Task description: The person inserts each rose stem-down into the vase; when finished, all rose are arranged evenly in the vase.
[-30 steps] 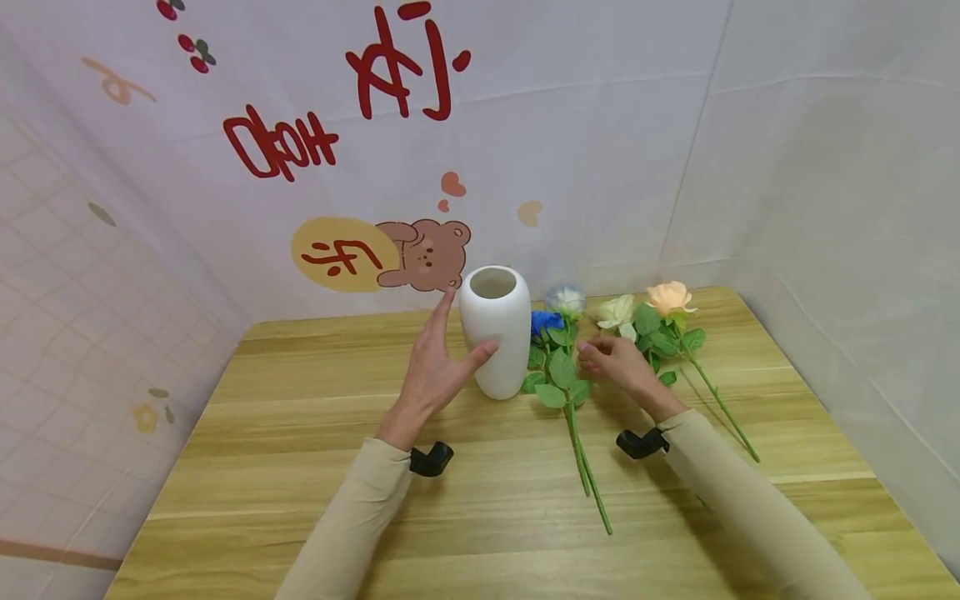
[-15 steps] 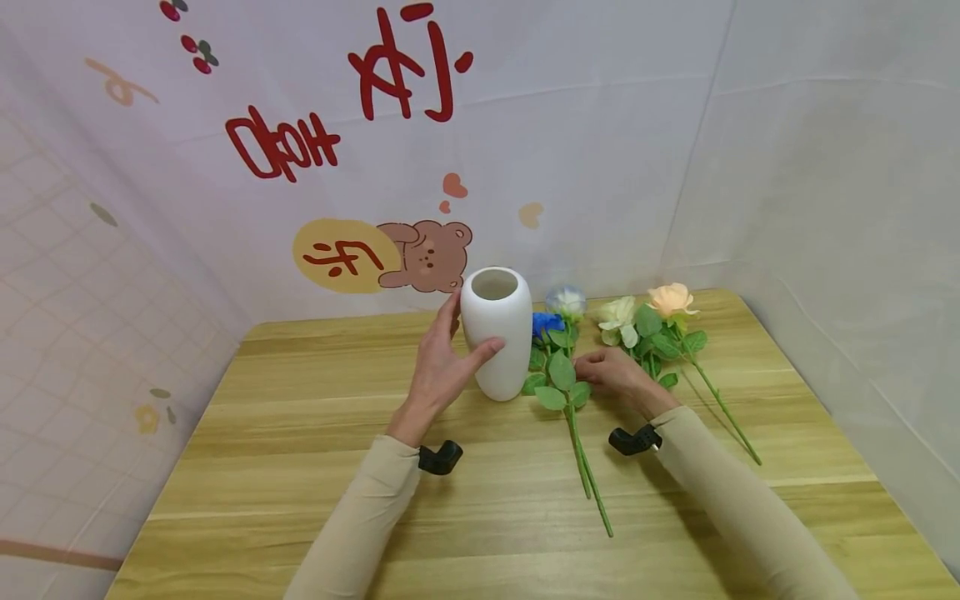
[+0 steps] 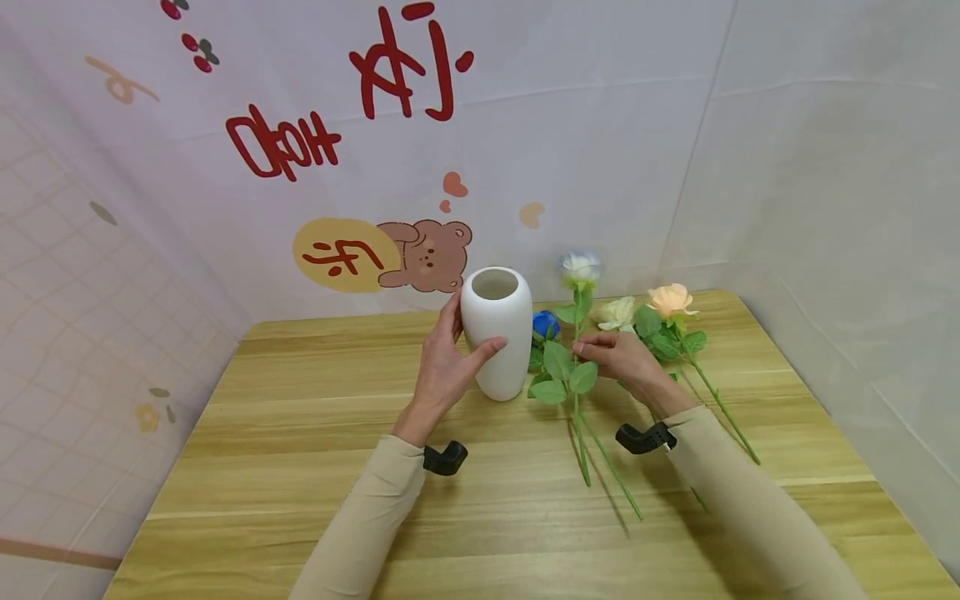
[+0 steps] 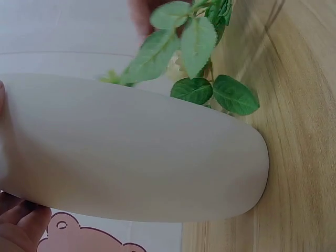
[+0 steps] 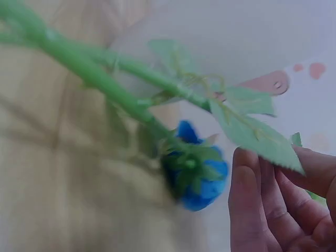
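Note:
A tall white vase (image 3: 497, 350) stands upright on the wooden table. My left hand (image 3: 440, 367) holds it, fingers behind its left side and thumb across the front. To the vase's right, my right hand (image 3: 628, 360) pinches the green stem of a white rose (image 3: 580, 268) with bluish edges. That rose is raised and tilted, its leaves (image 3: 557, 375) hanging beside the hand. Behind its stem lies a blue rose (image 3: 545, 325); the right wrist view shows the blue rose (image 5: 202, 178) close up from below. The right fingertips are partly hidden by a leaf in that view.
Right of my right hand lie a cream rose (image 3: 617, 313) and a peach rose (image 3: 670, 298), the latter's stem running toward the front right. A printed cloth (image 3: 600, 150) hangs behind the table (image 3: 300, 467). Each wrist wears a black camera mount.
My right hand has taken hold of the white rose's stem and lifted its bloom off the table, its stem end swinging right. The left thumb and fingers have settled against the vase, which stays put.

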`<state>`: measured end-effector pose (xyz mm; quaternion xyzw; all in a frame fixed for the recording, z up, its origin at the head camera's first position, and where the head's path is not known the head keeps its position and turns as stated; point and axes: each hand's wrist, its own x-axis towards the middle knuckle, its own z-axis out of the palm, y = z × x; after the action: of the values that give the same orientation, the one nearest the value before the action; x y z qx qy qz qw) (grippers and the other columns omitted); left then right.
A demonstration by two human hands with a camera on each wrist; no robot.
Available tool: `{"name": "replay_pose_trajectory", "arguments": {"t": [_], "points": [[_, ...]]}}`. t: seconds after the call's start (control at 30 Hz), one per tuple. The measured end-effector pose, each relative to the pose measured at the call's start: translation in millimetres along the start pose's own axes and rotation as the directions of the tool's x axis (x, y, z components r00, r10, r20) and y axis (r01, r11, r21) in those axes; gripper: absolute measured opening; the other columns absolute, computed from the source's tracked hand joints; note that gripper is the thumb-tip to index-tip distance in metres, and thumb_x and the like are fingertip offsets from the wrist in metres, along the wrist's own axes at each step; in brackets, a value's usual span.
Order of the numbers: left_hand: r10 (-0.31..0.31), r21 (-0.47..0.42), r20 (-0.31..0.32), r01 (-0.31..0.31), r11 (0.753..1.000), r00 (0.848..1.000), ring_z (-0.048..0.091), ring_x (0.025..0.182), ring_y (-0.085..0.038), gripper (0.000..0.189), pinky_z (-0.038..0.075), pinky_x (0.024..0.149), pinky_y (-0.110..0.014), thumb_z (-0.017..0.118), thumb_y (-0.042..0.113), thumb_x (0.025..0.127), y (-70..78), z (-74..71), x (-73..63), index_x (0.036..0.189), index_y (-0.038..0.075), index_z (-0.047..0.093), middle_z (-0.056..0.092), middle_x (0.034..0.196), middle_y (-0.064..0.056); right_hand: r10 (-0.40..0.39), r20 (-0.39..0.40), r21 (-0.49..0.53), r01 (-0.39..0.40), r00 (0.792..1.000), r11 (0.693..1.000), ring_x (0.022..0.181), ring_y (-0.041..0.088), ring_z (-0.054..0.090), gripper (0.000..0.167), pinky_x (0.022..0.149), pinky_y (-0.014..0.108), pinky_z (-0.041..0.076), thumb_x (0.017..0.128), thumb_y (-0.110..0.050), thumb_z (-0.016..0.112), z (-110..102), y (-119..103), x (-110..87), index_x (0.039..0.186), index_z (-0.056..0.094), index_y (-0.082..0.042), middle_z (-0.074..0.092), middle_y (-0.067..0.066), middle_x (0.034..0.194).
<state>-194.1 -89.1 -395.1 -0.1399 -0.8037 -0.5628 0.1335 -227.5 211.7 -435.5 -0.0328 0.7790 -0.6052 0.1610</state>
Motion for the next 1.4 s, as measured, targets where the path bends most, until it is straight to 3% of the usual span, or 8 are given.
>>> {"name": "replay_pose_trajectory", "arguments": {"t": [0.13,0.23,0.43,0.67,0.87,1.0,1.23,1.4], "points": [[0.008,-0.007,-0.002,-0.008,1.0,1.0,0.049,0.142,-0.024,0.093,0.04,0.117,-0.04,0.086,0.029,0.089,-0.7,-0.3,-0.3,0.161,0.006,0.032,0.048,0.156,-0.012,-0.04,-0.001,0.032,0.04,0.999,0.999,0.102,0.014,0.069,0.05,0.099,0.038,0.057,0.104,-0.027,0.067,-2,-16,-9.4,0.134,0.058,0.011,0.067,0.018,0.121],[0.014,-0.013,-0.004,-0.014,1.0,1.0,0.049,0.142,-0.023,0.092,0.04,0.117,-0.04,0.085,0.029,0.089,-1.3,-0.4,-0.5,0.161,0.008,0.033,0.049,0.156,-0.011,-0.081,-0.013,0.07,0.082,0.997,0.994,0.103,0.018,0.07,0.05,0.1,0.038,0.056,0.103,-0.024,0.069,-3,-28,-16.5,0.134,0.055,0.013,0.064,0.024,0.125],[0.024,-0.029,-0.003,-0.024,0.999,1.0,0.05,0.141,-0.022,0.09,0.04,0.117,-0.041,0.086,0.03,0.089,-2.6,0.1,-0.2,0.16,0.01,0.035,0.05,0.155,-0.01,-0.167,-0.084,0.046,0.171,0.982,0.984,0.099,0.02,0.07,0.045,0.092,0.031,0.059,0.102,-0.025,0.07,-3,-52,-29.9,0.13,0.058,0.01,0.069,0.013,0.114],[0.026,-0.031,-0.007,-0.027,0.999,1.0,0.05,0.141,-0.024,0.091,0.041,0.117,-0.042,0.086,0.028,0.089,-3.9,0.1,-0.7,0.161,0.008,0.033,0.049,0.155,-0.012,-0.313,-0.176,0.053,0.326,0.933,0.944,0.091,0.014,0.072,0.043,0.086,0.026,0.06,0.101,-0.022,0.071,-6,-78,-42.5,0.126,0.062,0.013,0.074,0.0,0.104],[0.025,-0.034,-0.012,-0.025,0.999,1.0,0.05,0.141,-0.024,0.092,0.041,0.116,-0.042,0.086,0.029,0.088,-4.7,0.4,-0.7,0.161,0.01,0.034,0.05,0.154,-0.012,-0.412,-0.241,0.224,0.463,0.879,0.857,0.087,0.014,0.073,0.021,0.083,0.025,0.061,0.099,-0.01,0.072,-9,-104,-51.1,0.115,0.072,0.003,0.076,0.004,0.104],[0.027,-0.031,-0.012,-0.027,0.999,1.0,0.051,0.14,-0.024,0.091,0.042,0.115,-0.042,0.086,0.029,0.088,-4.7,0.2,-0.2,0.161,0.01,0.034,0.052,0.153,-0.012,-0.44,-0.297,0.32,0.523,0.847,0.79,0.087,0.015,0.074,0.015,0.082,0.026,0.061,0.098,-0.005,0.072,-8,-122,-53.3,0.111,0.073,0.003,0.077,0.006,0.104],[0.04,-0.031,-0.001,-0.04,0.999,0.999,0.052,0.14,-0.024,0.089,0.042,0.115,-0.042,0.085,0.026,0.089,-5.2,-1.2,0.9,0.16,0.01,0.035,0.052,0.153,-0.012,-0.446,-0.391,0.417,0.587,0.805,0.694,0.086,0.02,0.072,0.022,0.085,0.03,0.061,0.094,-0.004,0.076,-6,-155,-54.1,0.111,0.071,0.009,0.075,0.013,0.105],[0.035,-0.028,0.005,-0.035,0.999,0.999,0.052,0.14,-0.026,0.088,0.042,0.115,-0.042,0.085,0.025,0.09,-5.0,-1.7,0.9,0.16,0.008,0.035,0.052,0.153,-0.013,-0.427,-0.436,0.481,0.606,0.792,0.633,0.085,0.021,0.072,0.028,0.085,0.03,0.061,0.09,-0.005,0.08,-6,-177,-51.5,0.111,0.071,0.01,0.073,0.016,0.107]]}}
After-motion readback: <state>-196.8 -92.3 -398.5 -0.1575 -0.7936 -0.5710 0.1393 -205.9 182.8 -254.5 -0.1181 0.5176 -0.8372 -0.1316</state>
